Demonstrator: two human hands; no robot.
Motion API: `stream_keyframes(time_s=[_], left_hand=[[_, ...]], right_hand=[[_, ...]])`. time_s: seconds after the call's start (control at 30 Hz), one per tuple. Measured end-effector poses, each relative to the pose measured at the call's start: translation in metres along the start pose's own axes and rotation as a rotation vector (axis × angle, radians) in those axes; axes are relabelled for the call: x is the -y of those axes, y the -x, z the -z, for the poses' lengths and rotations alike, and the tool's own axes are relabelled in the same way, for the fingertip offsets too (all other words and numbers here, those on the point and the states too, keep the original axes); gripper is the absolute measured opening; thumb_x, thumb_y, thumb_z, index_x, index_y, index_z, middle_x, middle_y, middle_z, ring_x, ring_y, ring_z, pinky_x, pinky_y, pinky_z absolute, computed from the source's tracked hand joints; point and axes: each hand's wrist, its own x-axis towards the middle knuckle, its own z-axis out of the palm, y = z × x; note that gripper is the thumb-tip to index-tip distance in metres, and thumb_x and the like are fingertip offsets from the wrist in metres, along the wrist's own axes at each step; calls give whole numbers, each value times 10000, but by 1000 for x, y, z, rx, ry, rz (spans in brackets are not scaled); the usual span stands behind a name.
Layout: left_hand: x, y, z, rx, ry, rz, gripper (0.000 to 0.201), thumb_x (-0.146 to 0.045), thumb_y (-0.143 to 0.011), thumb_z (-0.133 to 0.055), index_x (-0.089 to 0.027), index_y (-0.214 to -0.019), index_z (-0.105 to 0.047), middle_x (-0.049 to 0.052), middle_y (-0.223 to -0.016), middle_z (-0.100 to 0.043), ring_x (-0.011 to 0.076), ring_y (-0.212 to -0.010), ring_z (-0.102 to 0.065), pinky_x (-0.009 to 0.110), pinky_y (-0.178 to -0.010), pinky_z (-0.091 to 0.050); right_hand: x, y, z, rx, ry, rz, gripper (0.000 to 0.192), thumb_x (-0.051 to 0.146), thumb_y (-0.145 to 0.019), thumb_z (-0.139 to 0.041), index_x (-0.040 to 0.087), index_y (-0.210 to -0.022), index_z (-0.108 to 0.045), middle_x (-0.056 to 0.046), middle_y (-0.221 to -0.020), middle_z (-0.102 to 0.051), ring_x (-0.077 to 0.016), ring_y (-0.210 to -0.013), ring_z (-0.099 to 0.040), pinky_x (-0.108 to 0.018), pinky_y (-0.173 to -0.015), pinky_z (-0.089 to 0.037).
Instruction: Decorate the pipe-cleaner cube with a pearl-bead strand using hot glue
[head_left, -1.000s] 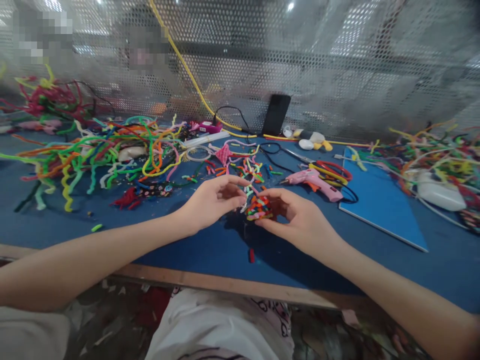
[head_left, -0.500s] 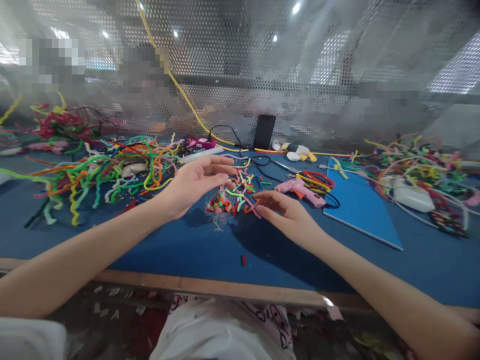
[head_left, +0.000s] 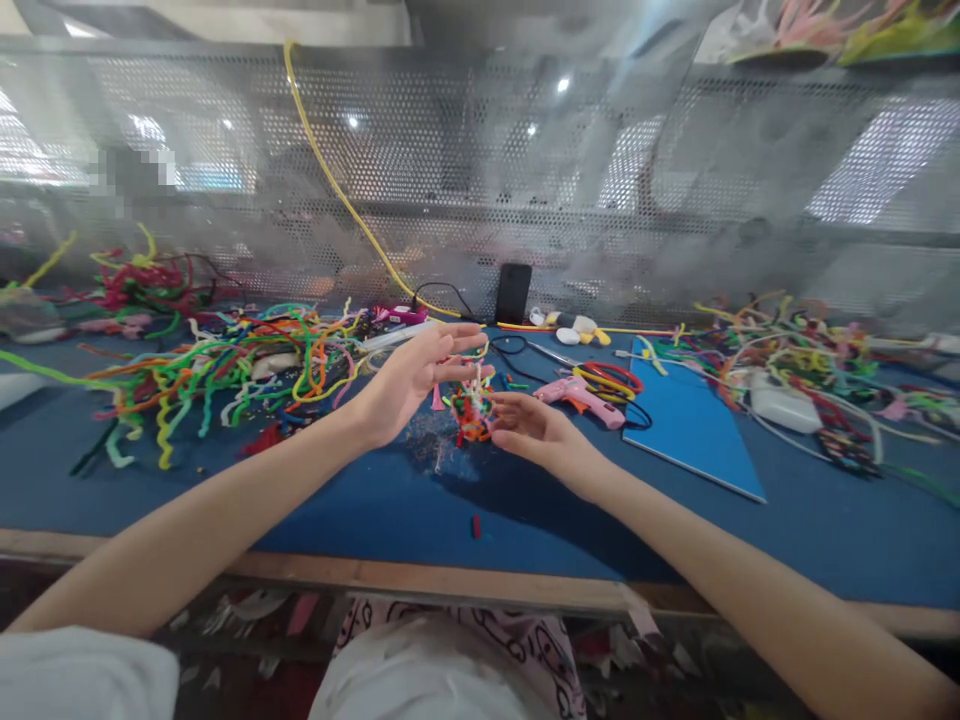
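Note:
Between my two hands a small bundle of short, many-coloured fuzzy stems (head_left: 472,418), likely pipe cleaners, stands on the blue work surface, orange and red low down and paler on top. My left hand (head_left: 416,380) is over its upper left side, fingers stretched out and apart, with the fingertips just above or against its top. At its right side is my right hand (head_left: 541,435), fingers curved, with a gap between thumb and forefinger; whether they touch the bundle I cannot tell. Bits of fuzz lie on the surface to its left.
A pink glue gun (head_left: 585,400) lies right of my right hand, with scissors (head_left: 611,375) behind it. Farther right are a blue board (head_left: 690,430) and a heap of stems (head_left: 780,350). Another tangled heap (head_left: 255,370) spreads left. A black phone (head_left: 514,293) leans at the back.
The loosely spread stems between my hands now form a tighter, more upright bundle. My right hand has come closer to my left, and the camera view has tilted upward.

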Motion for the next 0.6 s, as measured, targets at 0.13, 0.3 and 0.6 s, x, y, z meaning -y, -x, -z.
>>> stream_keyframes(time_s=[0.13, 0.3, 0.6], left_hand=[[3, 5, -3, 54, 72, -25, 372, -355, -974, -565, -163, -1270, -680, 127, -1393, -657, 336, -1350, -575, 499, -1179, -385], [8, 14, -7, 114, 197, 8, 359, -312, -937, -595, -178, -1254, -697, 104, -1449, -629, 326, -1328, -599, 484, -1195, -375], [18, 21, -13, 160, 216, 43, 401, -352, -903, -601, -170, -1251, -681, 113, -1478, -598, 327, -1295, -625, 480, -1181, -399]], right_hand=[[-6, -2, -4, 23, -85, -4, 623, 458, -663, -878, 265, -1200, -630, -61, -1155, -691, -163, -894, -684, -355, -824, -588], [-2, -1, -7, 14, -80, -35, 560, 420, -676, -880, 236, -1166, -679, -38, -1008, -712, -162, -860, -686, -329, -785, -582], [5, 3, -7, -63, 60, -81, 387, 508, -716, -817, 167, -891, -769, -28, -747, -725, -142, -660, -623, -313, -696, -525]])
